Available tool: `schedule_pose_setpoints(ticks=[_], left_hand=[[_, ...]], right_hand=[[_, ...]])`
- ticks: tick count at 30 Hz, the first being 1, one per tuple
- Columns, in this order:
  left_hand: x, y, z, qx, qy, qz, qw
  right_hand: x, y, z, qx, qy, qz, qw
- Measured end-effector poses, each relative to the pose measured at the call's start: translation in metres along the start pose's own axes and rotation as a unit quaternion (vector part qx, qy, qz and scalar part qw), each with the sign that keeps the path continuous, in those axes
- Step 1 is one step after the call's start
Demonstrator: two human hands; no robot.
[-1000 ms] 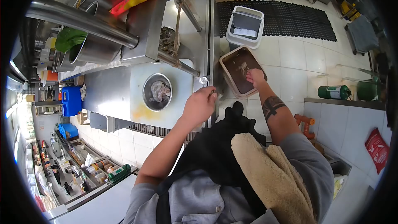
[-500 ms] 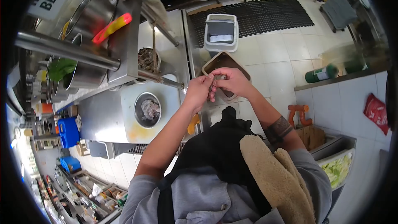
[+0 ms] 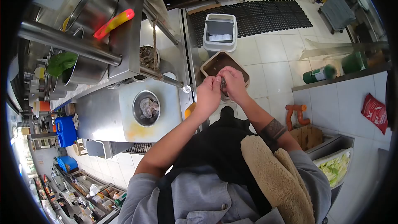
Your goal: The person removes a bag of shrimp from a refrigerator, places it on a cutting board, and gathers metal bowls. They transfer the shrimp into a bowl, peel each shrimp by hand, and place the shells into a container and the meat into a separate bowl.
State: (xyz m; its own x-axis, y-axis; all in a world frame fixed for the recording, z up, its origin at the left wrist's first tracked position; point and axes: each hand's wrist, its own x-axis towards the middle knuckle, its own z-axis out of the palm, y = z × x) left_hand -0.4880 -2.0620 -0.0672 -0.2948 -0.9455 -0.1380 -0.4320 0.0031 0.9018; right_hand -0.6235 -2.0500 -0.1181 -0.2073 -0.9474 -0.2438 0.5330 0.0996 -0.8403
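My left hand (image 3: 208, 94) and my right hand (image 3: 233, 84) meet over a brown bin (image 3: 240, 68), fingers closed in a pinch. Between them is a small, dark grey piece (image 3: 223, 84), which looks like a raw shrimp; the fingers hide most of it. To the left, a steel bowl (image 3: 136, 116) stands on a white cutting board (image 3: 171, 120), with a heap of greyish-pink, shrimp-like pieces (image 3: 149, 107) in it. Farther back on the counter, a pot (image 3: 159, 60) holds many darker brown-grey pieces.
A steel shelf (image 3: 128, 54) with pots and a red-yellow handle (image 3: 114, 23) overhangs the counter at left. Beyond the brown bin stands a white-rimmed bin (image 3: 220, 47), near a black mat (image 3: 265, 16). Lettuce (image 3: 333, 168) sits in a container at lower right.
Both hands have shifted slightly right over the bin, and the left hand has turned with its back facing up. The small grey piece stays between the fingers.
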Motion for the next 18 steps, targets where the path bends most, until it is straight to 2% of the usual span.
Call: schedule_pose_setpoints(ticks=[1, 4, 6, 8, 10, 11, 12, 13, 16, 18], left_hand=[[-0.001, 0.0, -0.002, 0.051, 0.037, 0.067, 0.996], [0.0, 0.0, -0.018, 0.07, 0.037, 0.1, 0.992], [0.002, -0.005, -0.022, 0.067, 0.065, 0.11, 0.99], [0.007, -0.003, -0.031, 0.066, 0.095, 0.121, 0.986], [0.011, 0.004, -0.042, -0.085, 0.0, -0.101, 0.991], [0.011, 0.002, -0.043, -0.085, 0.002, -0.101, 0.991], [0.011, 0.001, -0.042, -0.172, -0.026, -0.113, 0.978], [0.01, 0.002, -0.041, -0.258, -0.055, -0.124, 0.957], [0.003, 0.011, -0.035, -0.239, -0.087, -0.09, 0.963], [-0.003, 0.02, -0.03, -0.205, -0.071, -0.072, 0.973]], right_hand=[[0.002, -0.005, 0.004, -0.001, -0.004, 0.002, 1.0], [0.0, -0.022, 0.012, -0.072, -0.01, 0.04, 0.997], [0.0, -0.026, 0.007, 0.005, -0.082, 0.102, 0.991], [-0.011, -0.04, 0.026, 0.019, -0.08, 0.096, 0.992], [-0.017, -0.04, 0.034, 0.035, -0.079, 0.091, 0.992], [-0.017, -0.035, 0.031, -0.045, -0.101, 0.039, 0.993], [-0.016, -0.032, 0.029, -0.124, -0.12, -0.015, 0.985], [-0.014, -0.031, 0.028, -0.124, -0.119, -0.016, 0.985], [-0.008, -0.03, 0.031, -0.081, -0.068, -0.005, 0.994], [-0.007, -0.028, 0.034, -0.015, -0.031, 0.014, 0.999]])
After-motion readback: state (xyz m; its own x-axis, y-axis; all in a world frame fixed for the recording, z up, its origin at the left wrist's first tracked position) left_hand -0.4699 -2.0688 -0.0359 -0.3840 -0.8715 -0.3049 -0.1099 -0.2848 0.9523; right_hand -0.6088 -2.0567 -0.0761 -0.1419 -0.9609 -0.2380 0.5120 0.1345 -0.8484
